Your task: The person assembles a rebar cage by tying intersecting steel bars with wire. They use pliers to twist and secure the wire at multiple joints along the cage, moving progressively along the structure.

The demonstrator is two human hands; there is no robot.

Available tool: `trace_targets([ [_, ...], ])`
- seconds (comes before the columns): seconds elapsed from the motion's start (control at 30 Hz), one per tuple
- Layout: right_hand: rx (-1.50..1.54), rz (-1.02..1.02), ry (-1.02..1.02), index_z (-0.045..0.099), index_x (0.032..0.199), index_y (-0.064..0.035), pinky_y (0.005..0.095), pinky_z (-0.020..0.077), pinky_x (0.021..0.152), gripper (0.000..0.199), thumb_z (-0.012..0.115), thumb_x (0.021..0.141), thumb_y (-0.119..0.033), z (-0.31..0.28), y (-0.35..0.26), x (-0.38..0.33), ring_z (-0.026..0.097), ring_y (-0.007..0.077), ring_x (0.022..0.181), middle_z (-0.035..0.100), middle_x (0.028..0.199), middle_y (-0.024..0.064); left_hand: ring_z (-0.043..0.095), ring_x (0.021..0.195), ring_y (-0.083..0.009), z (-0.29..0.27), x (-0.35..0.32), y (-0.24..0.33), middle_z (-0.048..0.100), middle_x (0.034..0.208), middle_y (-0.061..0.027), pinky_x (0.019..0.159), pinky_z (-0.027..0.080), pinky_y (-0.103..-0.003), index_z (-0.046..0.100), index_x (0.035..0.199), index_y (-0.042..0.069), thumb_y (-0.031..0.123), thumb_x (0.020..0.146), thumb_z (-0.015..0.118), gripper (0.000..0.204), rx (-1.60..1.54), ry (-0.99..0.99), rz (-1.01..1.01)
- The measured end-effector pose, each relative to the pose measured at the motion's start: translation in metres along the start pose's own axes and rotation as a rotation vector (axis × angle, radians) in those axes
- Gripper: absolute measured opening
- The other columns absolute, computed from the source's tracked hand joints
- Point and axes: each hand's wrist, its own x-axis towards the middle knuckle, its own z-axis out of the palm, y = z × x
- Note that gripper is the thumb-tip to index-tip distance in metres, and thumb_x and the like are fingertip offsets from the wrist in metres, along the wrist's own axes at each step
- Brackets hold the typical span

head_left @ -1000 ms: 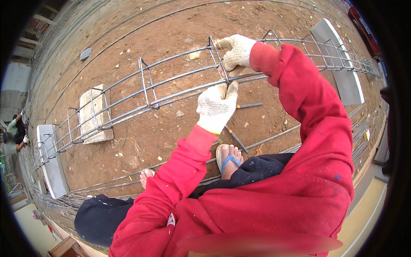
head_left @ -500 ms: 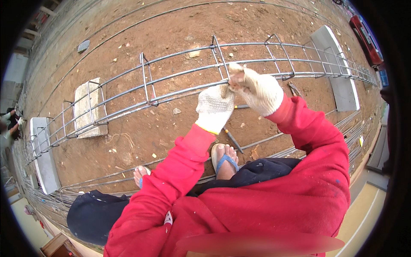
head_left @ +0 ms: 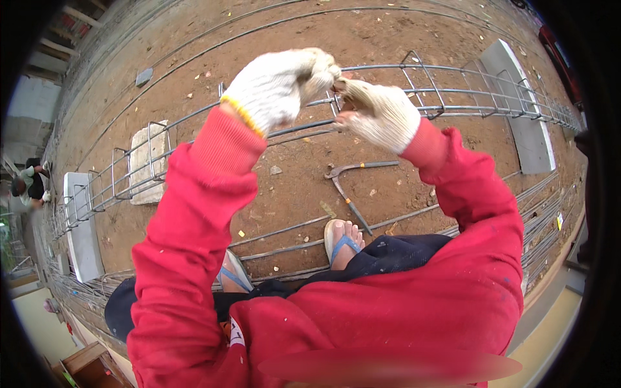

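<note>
Before me a long cage of steel rebar [head_left: 469, 91] with square stirrups runs from left to right. My left hand [head_left: 275, 84], in a white knit glove with a yellow edge, reaches over it to the far upper bar, its fingers closed at a stirrup. My right hand [head_left: 381, 115], also gloved, is beside it with curled fingers meeting the left fingertips. Whatever is between the fingers is too small or hidden to name. On the soil below the cage lie opened pincers [head_left: 369, 165] with dark and orange handles.
A pale concrete block [head_left: 527, 129] supports the cage at right; another block [head_left: 84, 226] and a rough slab [head_left: 143, 181] are at left. Loose rebar [head_left: 284, 250] lies by my sandalled feet [head_left: 343, 242]. A person [head_left: 31, 184] crouches far left.
My left hand has gone from the near bar up and away to the far bar, its arm reaching across the cage. My right hand stays close to its place. The pincers show more fully.
</note>
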Motion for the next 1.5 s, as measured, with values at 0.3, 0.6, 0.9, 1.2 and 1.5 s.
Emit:
trace_targets([
  [0.3, 0.643, 0.642, -0.235, 0.061, 0.102, -0.0019, 0.0288, 0.0584, 0.053, 0.027, 0.067, 0.09, -0.026, -0.012, 0.019, 0.041, 0.068, 0.0162, 0.064, 0.067, 0.079, 0.0097, 0.068, 0.089, -0.0198, 0.075, -0.02, -0.004, 0.07, 0.106, -0.0117, 0.077, 0.056, -0.03, 0.065, 0.115, 0.005, 0.009, 0.088, 0.068, 0.027, -0.564, 0.783, -0.331],
  [0.6, 0.707, 0.504, -0.23, 0.059, 0.098, -0.0044, 0.0274, 0.058, 0.063, 0.026, 0.073, 0.088, -0.024, -0.006, 0.041, 0.038, 0.068, 0.0131, 0.077, 0.066, 0.089, 0.0055, 0.067, 0.087, -0.0255, 0.128, -0.031, -0.014, 0.07, 0.096, -0.0094, 0.076, 0.054, -0.034, 0.073, 0.093, 0.01, 0.006, 0.07, 0.083, 0.026, 0.609, 0.673, 0.078],
  [0.9, 0.963, 0.304, 0.047, 0.061, 0.116, -0.0014, 0.0315, 0.051, 0.087, 0.029, 0.064, 0.096, -0.022, 0.011, 0.052, 0.016, 0.063, 0.0134, 0.091, 0.067, 0.1, 0.0063, 0.066, 0.082, -0.0238, 0.131, -0.047, -0.026, 0.072, 0.088, -0.0051, 0.075, 0.052, -0.034, 0.075, 0.092, 0.013, 0.004, 0.065, 0.084, 0.03, 0.667, 0.698, 0.138],
  [1.2, 1.684, 0.359, 0.32, 0.055, 0.101, -0.0016, 0.0382, 0.0504, 0.074, 0.01, 0.058, 0.098, -0.011, 0.026, 0.033, 0.001, 0.056, 0.0186, 0.075, 0.056, 0.082, 0.0069, 0.067, 0.081, -0.0224, 0.128, -0.046, -0.027, 0.072, 0.087, -0.0028, 0.073, 0.052, -0.035, 0.073, 0.091, 0.015, 0.005, 0.065, 0.082, 0.03, 0.666, 0.681, 0.198],
  [1.5, 1.148, 0.629, 0.136, 0.058, 0.096, -0.0028, 0.0346, 0.0443, 0.052, 0.009, 0.059, 0.097, -0.011, 0.043, 0.072, 0.053, 0.048, 0.0151, 0.056, 0.053, 0.068, 0.005, 0.068, 0.078, -0.0201, 0.112, -0.042, -0.025, 0.072, 0.084, -0.0032, 0.07, 0.054, -0.032, 0.074, 0.087, 0.013, 0.0, 0.064, 0.082, 0.027, 0.57, 0.602, 0.168],
])
